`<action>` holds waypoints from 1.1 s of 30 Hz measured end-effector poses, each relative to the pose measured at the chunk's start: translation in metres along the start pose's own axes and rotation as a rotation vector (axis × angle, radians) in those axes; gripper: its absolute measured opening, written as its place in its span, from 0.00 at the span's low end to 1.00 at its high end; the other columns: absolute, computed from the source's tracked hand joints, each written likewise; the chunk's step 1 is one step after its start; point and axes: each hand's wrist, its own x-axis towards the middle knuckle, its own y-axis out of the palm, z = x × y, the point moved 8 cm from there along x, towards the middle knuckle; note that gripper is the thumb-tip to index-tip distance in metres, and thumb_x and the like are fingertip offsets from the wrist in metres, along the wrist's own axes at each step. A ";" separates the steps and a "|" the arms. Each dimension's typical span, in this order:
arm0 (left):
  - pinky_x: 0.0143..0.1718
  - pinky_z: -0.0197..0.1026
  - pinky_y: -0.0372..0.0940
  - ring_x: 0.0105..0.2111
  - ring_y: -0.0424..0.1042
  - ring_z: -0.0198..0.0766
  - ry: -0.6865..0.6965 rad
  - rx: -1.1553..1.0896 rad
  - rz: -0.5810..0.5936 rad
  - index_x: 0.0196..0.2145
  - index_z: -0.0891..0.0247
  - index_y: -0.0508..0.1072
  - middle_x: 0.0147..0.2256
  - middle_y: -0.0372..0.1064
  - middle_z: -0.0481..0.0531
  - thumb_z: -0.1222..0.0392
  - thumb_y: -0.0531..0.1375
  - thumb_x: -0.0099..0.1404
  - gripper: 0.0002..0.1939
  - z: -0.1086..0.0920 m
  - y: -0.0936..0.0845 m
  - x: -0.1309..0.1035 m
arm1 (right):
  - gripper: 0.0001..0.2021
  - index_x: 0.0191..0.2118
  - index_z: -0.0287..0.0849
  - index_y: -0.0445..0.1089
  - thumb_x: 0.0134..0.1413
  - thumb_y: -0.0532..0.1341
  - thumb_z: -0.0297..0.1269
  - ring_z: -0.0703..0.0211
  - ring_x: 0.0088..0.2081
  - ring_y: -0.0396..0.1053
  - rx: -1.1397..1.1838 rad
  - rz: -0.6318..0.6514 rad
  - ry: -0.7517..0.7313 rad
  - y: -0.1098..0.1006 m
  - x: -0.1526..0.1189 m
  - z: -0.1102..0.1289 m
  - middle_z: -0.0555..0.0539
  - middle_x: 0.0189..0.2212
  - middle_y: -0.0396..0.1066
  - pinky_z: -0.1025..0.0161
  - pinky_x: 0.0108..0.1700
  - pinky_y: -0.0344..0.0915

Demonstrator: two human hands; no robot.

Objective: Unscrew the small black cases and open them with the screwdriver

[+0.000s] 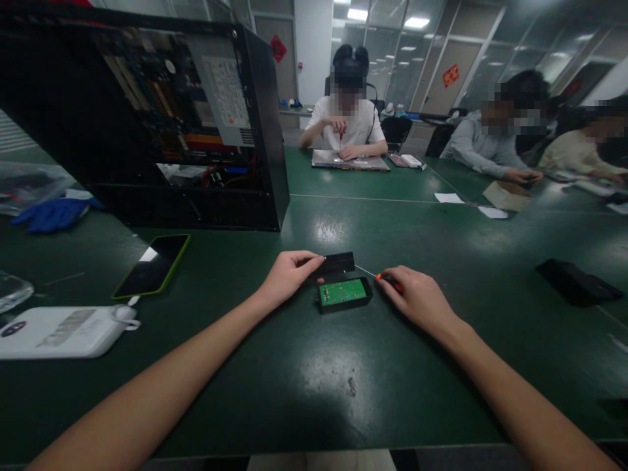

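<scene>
My left hand (289, 275) pinches the left end of a flat black cover (339, 262) between thumb and fingers. A screwdriver with an orange and black handle (391, 281) is gripped in my right hand (415, 294); its thin shaft points left, with the tip near the cover's right end. Whether the tip touches the cover, I cannot tell. Just below the cover, a black case holding a green circuit board (344, 292) lies on the green table (294, 392), between my hands, board side up.
An open computer tower (260, 131) stands at the back left. Left of my arm lie a phone (154, 265), a white power bank (63, 332) and blue gloves (53, 214). A black object (579, 281) lies right. Across the table, a person (350, 124) works on a flat panel (350, 161).
</scene>
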 end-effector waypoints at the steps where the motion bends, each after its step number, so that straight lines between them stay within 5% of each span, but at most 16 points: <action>1: 0.33 0.40 0.72 0.29 0.80 0.41 -0.002 -0.014 -0.011 0.37 0.66 0.83 0.34 0.82 0.55 0.47 0.67 0.65 0.17 0.001 -0.001 0.000 | 0.13 0.47 0.43 0.76 0.71 0.57 0.43 0.53 0.38 0.77 -0.021 0.024 0.009 0.002 0.000 0.001 0.44 0.40 0.78 0.59 0.38 0.69; 6: 0.29 0.39 0.72 0.28 0.77 0.39 -0.004 -0.046 -0.048 0.41 0.68 0.82 0.35 0.82 0.56 0.47 0.68 0.63 0.19 0.008 -0.001 0.003 | 0.14 0.47 0.41 0.75 0.72 0.56 0.43 0.50 0.43 0.75 -0.066 -0.024 -0.014 -0.006 0.000 0.010 0.41 0.42 0.77 0.56 0.40 0.71; 10: 0.38 0.42 0.75 0.38 0.81 0.45 0.036 0.031 -0.094 0.43 0.67 0.83 0.41 0.83 0.59 0.48 0.68 0.64 0.19 0.008 -0.002 0.002 | 0.13 0.53 0.41 0.72 0.71 0.57 0.42 0.48 0.49 0.73 0.098 -0.123 -0.129 -0.014 -0.001 0.024 0.38 0.48 0.75 0.49 0.51 0.72; 16: 0.44 0.45 0.75 0.41 0.82 0.49 0.064 0.055 -0.109 0.43 0.67 0.85 0.41 0.84 0.59 0.48 0.67 0.65 0.18 -0.004 0.007 -0.007 | 0.27 0.68 0.43 0.61 0.68 0.62 0.44 0.41 0.64 0.64 0.264 -0.110 -0.262 -0.013 0.013 0.054 0.34 0.64 0.65 0.39 0.65 0.65; 23: 0.47 0.46 0.74 0.42 0.81 0.49 0.117 0.043 -0.102 0.43 0.66 0.85 0.42 0.84 0.57 0.50 0.66 0.66 0.16 -0.011 0.017 -0.015 | 0.18 0.63 0.43 0.68 0.73 0.56 0.40 0.47 0.56 0.71 0.226 -0.092 -0.377 -0.008 0.021 0.083 0.37 0.59 0.72 0.46 0.58 0.69; 30: 0.46 0.44 0.74 0.42 0.80 0.47 0.139 0.054 -0.048 0.43 0.66 0.84 0.42 0.83 0.57 0.50 0.64 0.68 0.17 -0.014 0.021 -0.017 | 0.19 0.63 0.40 0.68 0.73 0.57 0.40 0.48 0.57 0.71 0.207 -0.106 -0.397 -0.007 0.016 0.080 0.37 0.59 0.72 0.48 0.58 0.69; 33: 0.46 0.45 0.72 0.41 0.79 0.45 0.171 0.108 -0.039 0.51 0.65 0.80 0.44 0.81 0.57 0.50 0.64 0.68 0.20 -0.015 0.021 -0.019 | 0.18 0.62 0.41 0.69 0.72 0.57 0.40 0.49 0.57 0.71 0.210 -0.133 -0.383 -0.010 0.018 0.071 0.38 0.58 0.73 0.49 0.58 0.69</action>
